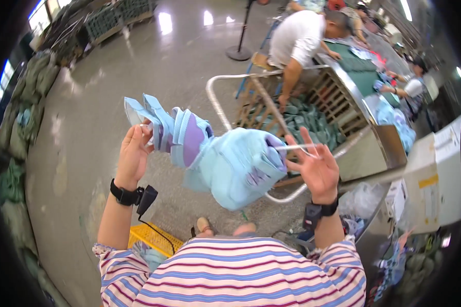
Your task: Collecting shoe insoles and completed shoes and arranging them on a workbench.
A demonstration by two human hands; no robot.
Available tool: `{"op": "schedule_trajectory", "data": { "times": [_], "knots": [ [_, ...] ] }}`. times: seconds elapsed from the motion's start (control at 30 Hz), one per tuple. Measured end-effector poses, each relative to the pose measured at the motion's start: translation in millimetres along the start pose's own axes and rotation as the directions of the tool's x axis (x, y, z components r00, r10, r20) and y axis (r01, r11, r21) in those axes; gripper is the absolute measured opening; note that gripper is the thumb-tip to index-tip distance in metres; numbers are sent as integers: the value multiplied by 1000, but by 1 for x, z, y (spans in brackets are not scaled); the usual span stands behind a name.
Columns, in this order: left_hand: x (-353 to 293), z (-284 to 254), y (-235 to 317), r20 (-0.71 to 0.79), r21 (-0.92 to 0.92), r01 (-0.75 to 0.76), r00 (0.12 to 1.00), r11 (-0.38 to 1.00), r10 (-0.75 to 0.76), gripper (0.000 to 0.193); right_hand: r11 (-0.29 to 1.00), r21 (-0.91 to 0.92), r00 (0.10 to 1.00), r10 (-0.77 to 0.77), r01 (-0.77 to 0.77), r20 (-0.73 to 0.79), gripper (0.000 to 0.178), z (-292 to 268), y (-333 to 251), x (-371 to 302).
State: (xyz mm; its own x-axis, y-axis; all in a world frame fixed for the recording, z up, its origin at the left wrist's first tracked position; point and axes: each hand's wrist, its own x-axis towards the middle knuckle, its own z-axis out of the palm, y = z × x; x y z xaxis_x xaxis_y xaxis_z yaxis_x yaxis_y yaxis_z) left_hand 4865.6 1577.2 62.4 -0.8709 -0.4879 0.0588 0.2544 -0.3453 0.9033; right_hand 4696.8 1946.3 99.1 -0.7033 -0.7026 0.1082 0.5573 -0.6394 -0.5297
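Note:
Between my hands, in midair, hangs a bundle of light blue fabric pieces (235,166) with purple inner faces. On its left end the pieces fan apart; on its right they are packed thick. My left hand (133,148) is closed in a pinch beside the leftmost pieces, with a bit of white cord (145,126) at its fingertips. A white cord (294,147) runs taut from the bundle's right end to my right hand (317,171), where it loops over spread fingers. Whether one cord passes through the whole bundle is hidden.
Just beyond the bundle stands a slatted cart (271,100) with a white tube frame, holding green pieces. A person in a white shirt (299,41) reaches into it. A yellow crate (156,239) sits by my feet. Green sacks (20,128) line the left; cartons (435,174) stand right.

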Motion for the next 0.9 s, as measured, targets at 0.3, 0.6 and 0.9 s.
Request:
{"op": "schedule_trajectory", "data": {
  "times": [0.3, 0.6, 0.9],
  "knots": [
    [131, -150, -29, -329, -92, 94, 937, 991, -120, 18, 936, 89, 937, 345, -340, -54, 28, -15, 104, 201],
    [295, -323, -29, -508, 219, 506, 789, 834, -345, 17, 848, 190, 811, 529, -494, -249, 25, -60, 234, 440],
    [508, -442, -48, -478, -182, 386, 769, 904, -425, 17, 861, -85, 800, 425, -502, -424, 29, -77, 291, 752]
  ]
}}
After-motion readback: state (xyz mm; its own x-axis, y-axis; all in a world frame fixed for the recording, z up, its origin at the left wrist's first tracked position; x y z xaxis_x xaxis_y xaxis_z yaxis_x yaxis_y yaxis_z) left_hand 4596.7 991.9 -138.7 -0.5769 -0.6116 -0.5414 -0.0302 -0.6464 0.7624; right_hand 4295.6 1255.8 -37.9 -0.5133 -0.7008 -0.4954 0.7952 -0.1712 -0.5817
